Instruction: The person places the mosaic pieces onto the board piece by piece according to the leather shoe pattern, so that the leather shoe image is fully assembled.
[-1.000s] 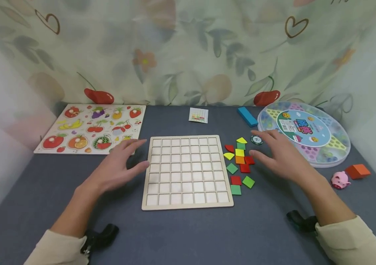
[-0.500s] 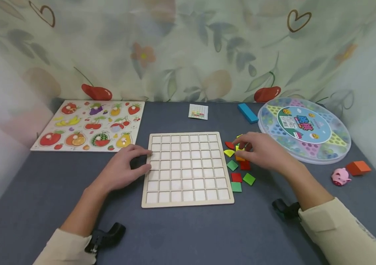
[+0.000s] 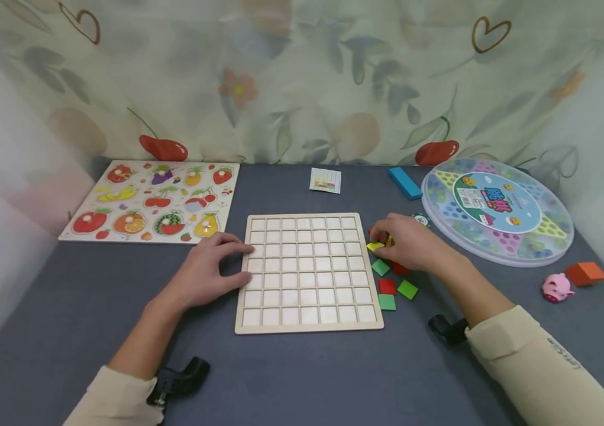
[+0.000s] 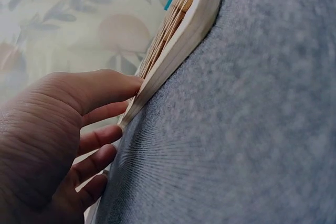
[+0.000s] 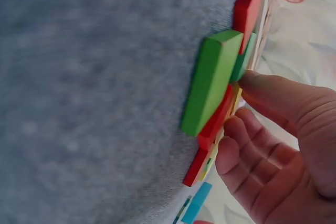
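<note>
A square wooden grid board (image 3: 309, 328) with pale cells lies mid-table. My left hand (image 3: 211, 268) is at its left edge, fingers spread and thumb tip on the rim; the thumb touches the board's side in the left wrist view. Beside the board's right edge, my right hand (image 3: 413, 241) reaches down with thumb and index finger at a yellow quarter-circle tile (image 3: 373, 246), pinching it at table height. Around it lie a green tile (image 3: 380, 267), a red tile (image 3: 387, 287), a light green tile (image 3: 407, 290) and a teal tile (image 3: 387, 302). Other tiles are partly hidden under the hand.
A fruit puzzle board (image 3: 147, 204) lies at the back left. A small printed card (image 3: 325, 180) and a blue block (image 3: 405, 183) are at the back. On the right are a round game box (image 3: 498, 213), a pink pig figure (image 3: 557, 288) and an orange block (image 3: 585, 273).
My right hand has moved left and down from above the tiles onto the yellow quarter-circle, its fingers curling in. My left hand has moved right to the board's left edge.
</note>
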A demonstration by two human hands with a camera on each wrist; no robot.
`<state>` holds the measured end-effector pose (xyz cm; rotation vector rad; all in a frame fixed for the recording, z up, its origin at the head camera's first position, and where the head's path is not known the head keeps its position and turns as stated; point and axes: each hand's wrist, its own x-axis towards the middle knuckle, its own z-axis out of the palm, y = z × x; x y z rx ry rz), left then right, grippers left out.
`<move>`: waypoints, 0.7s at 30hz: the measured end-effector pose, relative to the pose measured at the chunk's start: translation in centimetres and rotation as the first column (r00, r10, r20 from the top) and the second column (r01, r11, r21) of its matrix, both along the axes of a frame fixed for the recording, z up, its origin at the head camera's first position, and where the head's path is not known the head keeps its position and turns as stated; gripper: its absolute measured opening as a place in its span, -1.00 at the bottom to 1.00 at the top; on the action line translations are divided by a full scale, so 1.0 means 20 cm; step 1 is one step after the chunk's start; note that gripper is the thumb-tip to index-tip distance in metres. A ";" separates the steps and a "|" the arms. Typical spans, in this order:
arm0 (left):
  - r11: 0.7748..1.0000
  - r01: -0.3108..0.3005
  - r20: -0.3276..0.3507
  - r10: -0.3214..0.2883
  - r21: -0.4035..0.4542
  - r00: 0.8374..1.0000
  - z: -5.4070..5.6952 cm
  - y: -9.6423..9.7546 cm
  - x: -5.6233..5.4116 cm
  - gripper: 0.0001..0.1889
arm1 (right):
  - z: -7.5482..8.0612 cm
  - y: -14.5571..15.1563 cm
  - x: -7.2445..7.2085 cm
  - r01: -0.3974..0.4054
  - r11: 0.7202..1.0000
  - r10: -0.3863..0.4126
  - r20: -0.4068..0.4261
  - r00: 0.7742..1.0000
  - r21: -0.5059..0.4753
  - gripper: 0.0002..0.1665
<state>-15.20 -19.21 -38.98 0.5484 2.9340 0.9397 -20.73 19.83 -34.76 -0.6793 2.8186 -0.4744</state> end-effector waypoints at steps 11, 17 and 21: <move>1.000 0.001 0.003 -0.001 0.002 1.000 0.00 0.00 -0.01 -0.51 | 0.01 -0.03 -0.01 0.032 0.998 -0.031 0.010 0.999 -0.049 -0.88; 1.000 0.002 0.012 -0.002 0.000 1.000 0.00 0.00 -0.01 -0.50 | 0.03 -0.03 0.00 0.041 0.991 -0.040 0.008 0.999 -0.129 -0.79; 1.000 -0.005 0.016 0.005 -0.006 1.000 -0.01 0.00 0.00 -0.50 | 0.06 -0.08 0.00 0.017 0.985 -0.018 -0.003 1.000 -0.173 -0.68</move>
